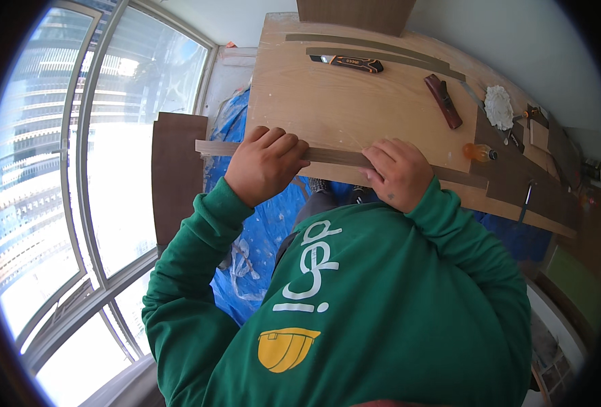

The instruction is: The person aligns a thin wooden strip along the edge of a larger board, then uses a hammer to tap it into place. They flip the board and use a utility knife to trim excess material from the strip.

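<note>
A long, narrow wood strip (334, 157) lies crosswise in front of me, along the near edge of the wooden worktable (300, 102). My left hand (266, 165) is closed around the strip near its left end, which sticks out past the table. Farther right, my right hand (398, 173) pinches the same strip between thumb and fingers. Beyond the right hand the strip runs on over the tabletop. How the right fingertips meet its far face is partly hidden.
Across the table lie two more thin strips (382, 55), an orange-and-black utility knife (354, 64) and a dark red-brown tool (443, 102). To the right are crumpled white material (498, 107) and an orange bottle (478, 152). Blue sheeting (249, 234) covers the floor; a brown panel (178, 176) stands by the window.
</note>
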Action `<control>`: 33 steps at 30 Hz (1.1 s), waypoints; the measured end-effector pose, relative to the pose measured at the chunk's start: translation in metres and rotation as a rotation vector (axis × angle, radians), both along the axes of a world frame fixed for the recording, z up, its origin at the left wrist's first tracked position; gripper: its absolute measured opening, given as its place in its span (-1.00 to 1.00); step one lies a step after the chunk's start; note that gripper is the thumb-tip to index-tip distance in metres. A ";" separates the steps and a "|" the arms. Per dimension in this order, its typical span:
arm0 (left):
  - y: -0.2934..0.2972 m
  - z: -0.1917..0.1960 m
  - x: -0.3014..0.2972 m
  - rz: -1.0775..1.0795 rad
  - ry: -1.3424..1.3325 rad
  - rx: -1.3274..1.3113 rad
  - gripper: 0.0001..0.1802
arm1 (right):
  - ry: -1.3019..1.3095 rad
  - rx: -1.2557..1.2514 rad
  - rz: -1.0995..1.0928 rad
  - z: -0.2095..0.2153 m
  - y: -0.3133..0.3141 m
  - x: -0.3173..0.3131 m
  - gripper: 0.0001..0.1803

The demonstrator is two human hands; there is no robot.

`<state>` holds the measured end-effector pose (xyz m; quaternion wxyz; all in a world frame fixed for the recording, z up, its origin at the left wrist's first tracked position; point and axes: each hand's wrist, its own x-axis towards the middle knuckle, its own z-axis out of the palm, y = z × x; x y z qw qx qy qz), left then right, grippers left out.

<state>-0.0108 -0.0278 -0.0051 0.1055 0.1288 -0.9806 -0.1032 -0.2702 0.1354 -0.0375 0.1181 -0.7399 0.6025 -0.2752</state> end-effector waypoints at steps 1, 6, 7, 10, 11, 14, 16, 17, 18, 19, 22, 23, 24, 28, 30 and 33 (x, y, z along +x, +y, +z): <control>-0.002 -0.002 0.000 -0.010 0.024 -0.002 -0.69 | 0.019 -0.015 -0.007 0.000 0.000 0.001 -0.62; -0.009 -0.010 0.001 -0.041 0.094 -0.006 -0.71 | 0.049 -0.088 -0.047 0.000 -0.005 0.006 -0.66; -0.011 -0.010 0.001 -0.046 0.101 -0.011 -0.71 | 0.048 -0.086 -0.056 0.000 -0.006 0.007 -0.67; -0.013 -0.010 0.000 -0.047 0.101 -0.011 -0.72 | 0.052 -0.082 -0.074 0.001 -0.006 0.007 -0.67; -0.013 -0.009 -0.001 -0.041 0.094 -0.014 -0.72 | 0.050 -0.075 -0.069 0.001 -0.006 0.006 -0.67; -0.018 -0.002 0.005 -0.036 0.084 0.024 -0.70 | 0.018 -0.065 -0.075 0.001 -0.006 0.006 -0.66; -0.026 0.005 0.017 -0.018 0.059 0.070 -0.69 | 0.014 -0.065 -0.087 0.001 -0.006 0.008 -0.65; -0.033 0.010 0.027 0.000 0.037 0.095 -0.68 | 0.007 -0.057 -0.095 0.001 -0.006 0.009 -0.65; -0.039 0.014 0.037 0.029 0.024 0.122 -0.68 | 0.016 -0.058 -0.104 0.000 -0.006 0.009 -0.64; -0.046 0.018 0.046 0.039 -0.001 0.147 -0.66 | 0.025 -0.060 -0.113 0.001 -0.006 0.010 -0.64; -0.062 0.022 0.065 0.031 0.005 0.151 -0.68 | 0.029 -0.036 -0.113 0.002 -0.007 0.010 -0.62; -0.066 0.023 0.070 0.025 -0.001 0.150 -0.68 | 0.018 -0.017 -0.119 0.002 -0.007 0.010 -0.62; -0.070 0.023 0.074 0.019 -0.006 0.151 -0.68 | 0.023 -0.014 -0.118 0.003 -0.008 0.010 -0.62; -0.073 0.022 0.079 -0.005 -0.006 0.186 -0.72 | 0.024 -0.007 -0.129 0.003 -0.009 0.010 -0.60; -0.073 0.020 0.079 -0.010 0.011 0.193 -0.73 | 0.029 -0.009 -0.126 0.002 -0.009 0.009 -0.60; -0.074 0.017 0.078 -0.007 0.016 0.202 -0.75 | 0.031 -0.013 -0.135 0.000 -0.009 0.009 -0.60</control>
